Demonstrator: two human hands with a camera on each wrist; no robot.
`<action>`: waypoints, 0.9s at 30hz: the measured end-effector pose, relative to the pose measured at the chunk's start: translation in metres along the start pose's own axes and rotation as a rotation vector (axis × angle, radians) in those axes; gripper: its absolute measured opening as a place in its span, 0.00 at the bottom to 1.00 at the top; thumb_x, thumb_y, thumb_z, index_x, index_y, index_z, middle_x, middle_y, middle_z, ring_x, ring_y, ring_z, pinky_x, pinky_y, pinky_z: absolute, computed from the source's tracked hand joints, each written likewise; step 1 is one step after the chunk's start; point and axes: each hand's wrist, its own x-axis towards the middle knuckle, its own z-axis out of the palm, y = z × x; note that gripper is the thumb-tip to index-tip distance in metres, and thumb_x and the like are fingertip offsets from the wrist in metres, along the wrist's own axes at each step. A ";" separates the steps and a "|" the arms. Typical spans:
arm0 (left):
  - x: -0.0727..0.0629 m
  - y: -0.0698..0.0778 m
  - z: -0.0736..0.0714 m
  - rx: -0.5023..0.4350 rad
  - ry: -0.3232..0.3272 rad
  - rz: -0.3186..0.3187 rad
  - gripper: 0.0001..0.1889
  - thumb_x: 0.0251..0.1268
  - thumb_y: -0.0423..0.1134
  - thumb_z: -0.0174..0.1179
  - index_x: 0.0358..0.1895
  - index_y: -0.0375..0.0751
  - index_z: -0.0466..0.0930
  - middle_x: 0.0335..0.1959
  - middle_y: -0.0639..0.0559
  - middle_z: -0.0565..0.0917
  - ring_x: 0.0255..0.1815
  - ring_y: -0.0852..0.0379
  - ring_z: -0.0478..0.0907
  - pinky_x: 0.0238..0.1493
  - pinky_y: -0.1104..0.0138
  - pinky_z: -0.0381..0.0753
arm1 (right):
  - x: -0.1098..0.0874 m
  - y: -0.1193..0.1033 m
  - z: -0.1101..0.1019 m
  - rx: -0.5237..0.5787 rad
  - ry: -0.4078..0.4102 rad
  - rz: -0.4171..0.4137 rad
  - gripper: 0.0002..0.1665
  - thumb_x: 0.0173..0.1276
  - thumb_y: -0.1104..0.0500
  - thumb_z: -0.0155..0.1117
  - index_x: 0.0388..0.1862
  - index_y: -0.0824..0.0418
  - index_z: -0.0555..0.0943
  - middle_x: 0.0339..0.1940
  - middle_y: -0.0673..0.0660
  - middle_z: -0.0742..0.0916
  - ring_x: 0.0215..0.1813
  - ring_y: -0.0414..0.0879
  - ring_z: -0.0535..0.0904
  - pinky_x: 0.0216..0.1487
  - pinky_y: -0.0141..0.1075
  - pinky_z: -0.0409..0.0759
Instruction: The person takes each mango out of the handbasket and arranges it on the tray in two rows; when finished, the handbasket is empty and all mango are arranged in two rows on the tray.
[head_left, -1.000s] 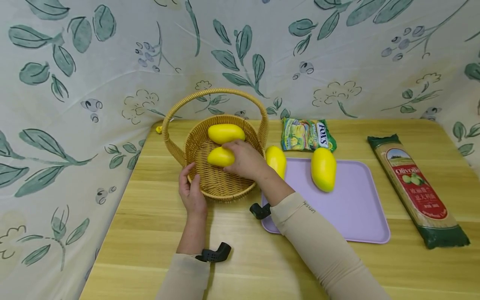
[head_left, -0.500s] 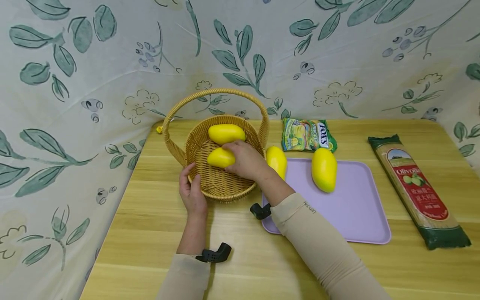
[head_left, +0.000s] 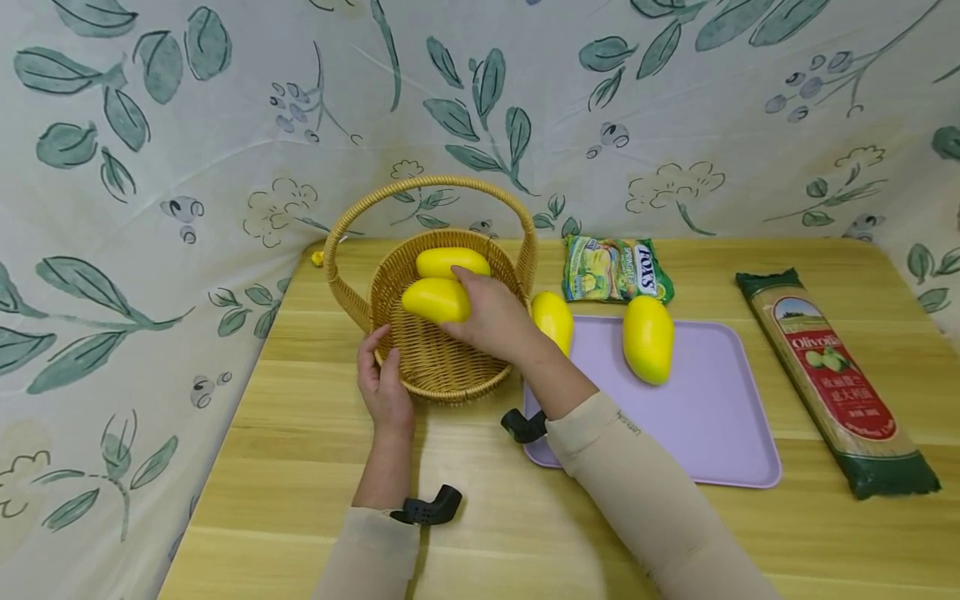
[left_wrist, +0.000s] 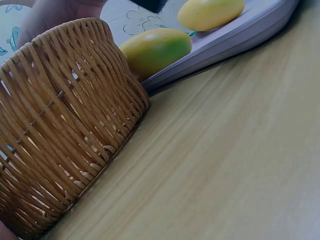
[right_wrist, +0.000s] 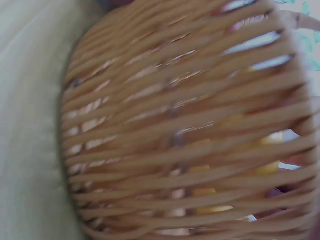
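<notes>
The work looked about half done, judging by where the yellow mangoes lay: two were within the basket (head_left: 444, 362) and two were outside it. The right hand (head_left: 495, 318) reached into the basket and gripped one mango (head_left: 433, 300) between thumb and fingers, in front of a second mango (head_left: 448, 262) that lay toward the basket's far wall; whether the two touched, or whether the gripped one met the woven floor, could not be told. The left hand (head_left: 387, 392) was apart from the right and clasped the basket's rim at its near left side, seemingly to steady it. To the right of the basket was a lilac tray (head_left: 705, 429), with a third mango (head_left: 552, 321) at the edge closest to the basket, partly hidden by the right arm, and a fourth mango (head_left: 647, 340) farther from the basket, at the tray's far edge. These two seemed to be what remained, if the mangoes were being gathered in the basket; the hold alone did not show whether the first was being set down or lifted out. Well right of the basket, the green packet (head_left: 618, 268) and the pasta pack (head_left: 836, 367) lay untouched.
</notes>
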 end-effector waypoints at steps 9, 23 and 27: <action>-0.002 0.000 0.002 0.009 0.008 0.018 0.18 0.71 0.28 0.48 0.62 0.30 0.73 0.67 0.43 0.73 0.74 0.56 0.64 0.74 0.57 0.62 | -0.034 -0.015 -0.026 -0.005 0.076 -0.048 0.51 0.64 0.42 0.73 0.80 0.59 0.64 0.74 0.59 0.76 0.75 0.55 0.70 0.75 0.50 0.69; -0.002 0.000 0.001 -0.009 0.027 0.022 0.18 0.71 0.27 0.48 0.61 0.30 0.74 0.65 0.44 0.75 0.77 0.51 0.61 0.74 0.64 0.60 | -0.086 0.003 -0.049 0.207 0.167 -0.127 0.41 0.59 0.49 0.80 0.70 0.49 0.75 0.64 0.51 0.75 0.60 0.49 0.73 0.62 0.50 0.77; -0.002 0.000 0.001 -0.013 0.030 0.018 0.19 0.71 0.27 0.48 0.62 0.28 0.73 0.66 0.44 0.75 0.77 0.51 0.62 0.72 0.65 0.61 | -0.097 0.013 -0.049 0.313 0.126 -0.161 0.41 0.58 0.52 0.81 0.70 0.46 0.75 0.67 0.50 0.75 0.64 0.49 0.73 0.64 0.50 0.76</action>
